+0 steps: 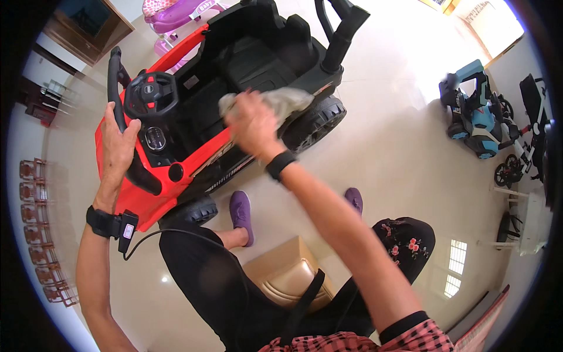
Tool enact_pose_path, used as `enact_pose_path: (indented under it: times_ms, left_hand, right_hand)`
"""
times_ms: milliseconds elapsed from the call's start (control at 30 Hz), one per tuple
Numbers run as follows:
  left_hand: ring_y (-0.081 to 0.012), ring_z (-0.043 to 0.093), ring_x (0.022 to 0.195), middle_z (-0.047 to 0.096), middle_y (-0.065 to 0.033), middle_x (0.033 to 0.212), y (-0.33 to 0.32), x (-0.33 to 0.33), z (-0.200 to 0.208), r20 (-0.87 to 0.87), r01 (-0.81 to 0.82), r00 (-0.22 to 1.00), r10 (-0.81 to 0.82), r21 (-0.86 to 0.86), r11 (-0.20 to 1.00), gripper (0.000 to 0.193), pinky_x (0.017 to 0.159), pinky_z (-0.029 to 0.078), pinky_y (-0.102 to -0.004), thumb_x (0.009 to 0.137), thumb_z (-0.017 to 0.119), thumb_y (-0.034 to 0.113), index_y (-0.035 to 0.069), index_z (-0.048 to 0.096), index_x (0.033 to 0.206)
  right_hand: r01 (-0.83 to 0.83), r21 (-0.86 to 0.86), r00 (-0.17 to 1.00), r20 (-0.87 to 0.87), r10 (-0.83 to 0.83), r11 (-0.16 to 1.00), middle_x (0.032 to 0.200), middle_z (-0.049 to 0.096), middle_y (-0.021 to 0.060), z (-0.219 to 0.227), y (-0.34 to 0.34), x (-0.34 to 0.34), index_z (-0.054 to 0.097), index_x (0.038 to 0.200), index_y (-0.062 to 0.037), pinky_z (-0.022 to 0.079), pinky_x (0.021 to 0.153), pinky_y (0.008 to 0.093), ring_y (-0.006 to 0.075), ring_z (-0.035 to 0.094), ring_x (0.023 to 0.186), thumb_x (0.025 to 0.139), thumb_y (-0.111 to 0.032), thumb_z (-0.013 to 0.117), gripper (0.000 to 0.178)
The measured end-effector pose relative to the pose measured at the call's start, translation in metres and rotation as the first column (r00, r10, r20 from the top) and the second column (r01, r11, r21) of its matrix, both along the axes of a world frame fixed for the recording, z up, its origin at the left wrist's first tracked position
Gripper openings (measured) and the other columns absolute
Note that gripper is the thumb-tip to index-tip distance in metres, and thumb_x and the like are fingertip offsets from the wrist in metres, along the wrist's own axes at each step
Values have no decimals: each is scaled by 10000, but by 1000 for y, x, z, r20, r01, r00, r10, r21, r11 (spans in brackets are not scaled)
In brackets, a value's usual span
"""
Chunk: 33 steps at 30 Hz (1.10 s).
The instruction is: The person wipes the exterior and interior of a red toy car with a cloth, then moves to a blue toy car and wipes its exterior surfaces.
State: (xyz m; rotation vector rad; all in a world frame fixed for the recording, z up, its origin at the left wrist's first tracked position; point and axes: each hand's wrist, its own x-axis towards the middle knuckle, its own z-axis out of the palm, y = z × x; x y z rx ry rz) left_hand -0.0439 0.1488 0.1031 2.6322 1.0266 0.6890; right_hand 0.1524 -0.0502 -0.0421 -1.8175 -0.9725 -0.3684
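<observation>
A red and black ride-on toy car (199, 158) stands in front of me, tilted across the view. My left hand (119, 144) is closed around the black windshield frame (141, 173), near the steering wheel (151, 95). Blurred by motion, my right hand (253, 123) presses a pale grey cloth (287, 101) against the car's red side edge, just ahead of the rear wheel (316, 124). Part of the cloth trails to the right over the black rear bodywork. The black seat (258, 64) lies beyond that hand.
Under me is a gold padded stool (293, 273), with my purple shoes (240, 211) on the shiny tiled floor. A blue and black toy vehicle (478, 114) stands at right beside a white table (528, 220). Purple baby gear (176, 16) is behind the car; wooden chairs (36, 211) line the left.
</observation>
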Motion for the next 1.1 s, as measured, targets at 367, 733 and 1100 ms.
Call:
enact_pose_path:
  times_ms: [367,733,1100]
  left_hand:
    - [-309,558,1075,552,-234,1202,-9,2,1,5,-45,999,45,23,999,670,949,427,-371,856,636,224,-33,358,1409]
    - [-322,551,1056,506,-249,1247,1,10,2,-13,-10,1000,9,-75,997,731,953,424,-390,854,635,282,-47,321,1427]
    - [-316,514,1150,496,-256,1273,5,5,-4,4,19,1000,-19,-19,1000,725,1003,392,-377,860,644,306,-31,331,1421]
  right_hand:
    - [-270,194,852,-409,328,943,924,647,177,0,-19,-44,621,1009,-19,516,779,399,326,644,871,781,-196,698,299]
    - [369,429,839,-535,-97,824,1066,487,136,-51,-53,29,478,1152,0,432,878,359,257,523,981,864,-104,607,332]
    - [-91,-100,419,-906,-53,991,1049,630,234,-140,-61,-72,547,1124,8,474,855,405,366,618,973,819,-235,646,403]
